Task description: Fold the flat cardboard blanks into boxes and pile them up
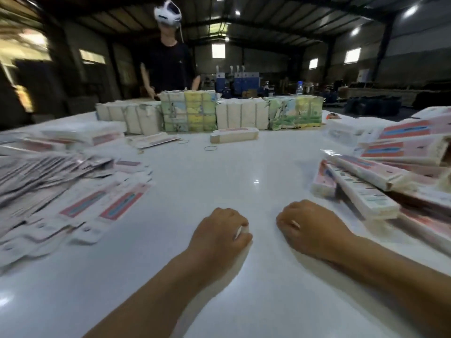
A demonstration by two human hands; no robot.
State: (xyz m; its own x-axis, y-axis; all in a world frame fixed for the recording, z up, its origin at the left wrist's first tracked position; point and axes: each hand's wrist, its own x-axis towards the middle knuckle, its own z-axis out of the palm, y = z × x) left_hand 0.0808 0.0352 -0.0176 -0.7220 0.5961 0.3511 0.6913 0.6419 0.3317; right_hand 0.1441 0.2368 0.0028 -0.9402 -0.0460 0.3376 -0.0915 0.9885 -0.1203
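My left hand [219,234] and my right hand [310,230] rest as fists on the white table [219,172], side by side, holding nothing. Flat pink-and-white cardboard blanks [80,203] lie fanned out to the left of my left hand. Bundles of the same blanks [366,189] are heaped to the right of my right hand. One small bundle [234,135] lies alone in the middle, farther back.
A row of tied white and coloured bundles [210,113] runs across the table's far side. Two rubber bands [210,148] lie in front of it. A person in a black shirt [168,64] stands behind the table. A water bottle [299,87] stands at the back right.
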